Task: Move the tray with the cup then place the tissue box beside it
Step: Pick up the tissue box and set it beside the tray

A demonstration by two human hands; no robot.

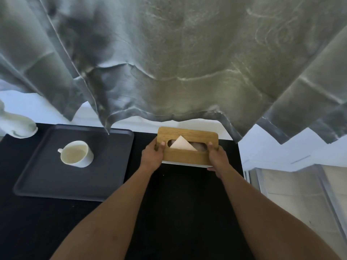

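Observation:
A dark grey tray (pixel 56 184) lies on the left of the black table, and a white cup (pixel 78 153) stands on it. To the tray's right is the tissue box (pixel 185 156), which has a wooden lid, a white base and a pale tissue sticking out of its slot. My left hand (pixel 153 155) grips the box's left end. My right hand (pixel 217 158) grips its right end, fingers under the base.
A grey curtain (pixel 169 62) hangs over the table's far edge, just behind the tissue box and the tray. A white ceramic object (pixel 16 126) stands at the far left corner. The black table (pixel 178 212) ends at the right, where a pale floor shows.

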